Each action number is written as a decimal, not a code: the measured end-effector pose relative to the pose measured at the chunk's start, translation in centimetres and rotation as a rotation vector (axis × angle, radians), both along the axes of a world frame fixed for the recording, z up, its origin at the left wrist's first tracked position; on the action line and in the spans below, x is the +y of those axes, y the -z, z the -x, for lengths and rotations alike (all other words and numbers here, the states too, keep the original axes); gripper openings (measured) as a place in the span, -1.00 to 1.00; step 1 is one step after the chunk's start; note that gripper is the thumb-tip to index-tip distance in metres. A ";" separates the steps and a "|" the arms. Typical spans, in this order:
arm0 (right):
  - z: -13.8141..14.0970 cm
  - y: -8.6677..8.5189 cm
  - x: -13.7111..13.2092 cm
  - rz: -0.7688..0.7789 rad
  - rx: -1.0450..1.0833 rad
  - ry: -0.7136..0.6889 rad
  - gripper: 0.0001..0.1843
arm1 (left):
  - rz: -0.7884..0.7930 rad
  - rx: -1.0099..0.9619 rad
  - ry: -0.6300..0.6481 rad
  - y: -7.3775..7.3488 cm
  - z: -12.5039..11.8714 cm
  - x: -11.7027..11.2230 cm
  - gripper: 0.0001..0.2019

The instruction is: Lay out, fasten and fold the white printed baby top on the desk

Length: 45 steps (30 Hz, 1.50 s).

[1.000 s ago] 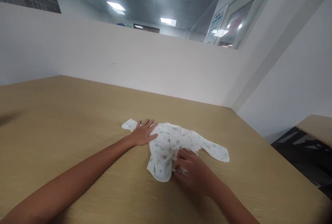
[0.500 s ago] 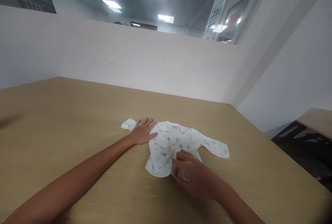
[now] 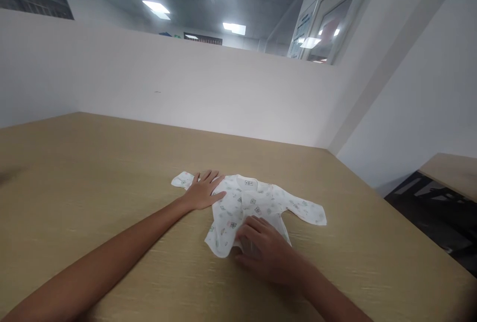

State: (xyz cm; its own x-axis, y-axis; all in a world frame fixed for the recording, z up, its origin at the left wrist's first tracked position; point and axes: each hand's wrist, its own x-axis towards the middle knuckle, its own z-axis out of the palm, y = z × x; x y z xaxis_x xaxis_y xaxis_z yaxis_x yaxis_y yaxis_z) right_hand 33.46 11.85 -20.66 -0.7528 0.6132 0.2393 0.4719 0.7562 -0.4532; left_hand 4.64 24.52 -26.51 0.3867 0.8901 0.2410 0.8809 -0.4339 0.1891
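Observation:
A small white baby shirt (image 3: pixel 228 215) with a light green and grey print lies spread out, its neck label facing up. My left hand (image 3: pixel 203 192) rests flat on the sleeve on the left, near the shoulder, with fingers spread. Low on the shirt's front, my right hand (image 3: pixel 263 247) is curled, fingers and thumb closed on the front edge near the hem. The cloth there is lifted and bent a little; the exact pinch is partly hidden by my fingers. The other sleeve (image 3: pixel 307 211) stretches out to the right.
The shirt lies on a wide wood-coloured table (image 3: pixel 122 163). A white partition (image 3: pixel 201 96) stands along its far edge, and a wall meets it at the right. Beyond the table's right edge is another surface (image 3: pixel 452 168) with dark things under it.
My right hand has moved slightly left along the lower front, drawing the front edge with it; the hem there is now more bent. My left hand stays flat on the sleeve.

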 end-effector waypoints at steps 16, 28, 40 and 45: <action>1.2 1.1 -0.4 -0.131 0.061 0.022 -0.93 | 0.002 0.009 -0.008 0.1 -0.1 0.0 -0.30; 2.0 1.9 -0.6 -0.180 -0.051 0.073 -0.92 | 0.100 -0.119 -0.022 -1.8 0.0 0.0 -0.34; 2.0 2.1 -0.8 -0.197 -0.060 0.102 -0.79 | 0.099 -0.190 -0.283 -1.6 8.3 4.3 -0.38; 1.9 2.2 -0.8 -0.166 0.011 0.120 -0.87 | 0.124 -0.220 -0.172 -1.8 9.1 4.2 -0.44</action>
